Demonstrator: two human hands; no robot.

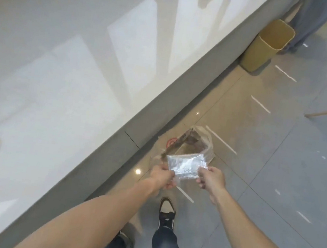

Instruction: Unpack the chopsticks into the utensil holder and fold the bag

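Head view: both hands are held out in front over the floor, each pinching one side of a small clear plastic bag folded into a flat rectangle. The left hand clamps its left edge between thumb and fingers; the right hand clamps the right edge the same way. The bag is stretched between them, in the air, touching nothing else. Below and just beyond it a larger crumpled clear bag with dark contents and a red mark lies on the tiled floor. Nearer the body, a dark and white shoe and blue jeans show. To the left runs a white desk with a grey edge. Far off, beside that edge, stands a yellow bin.
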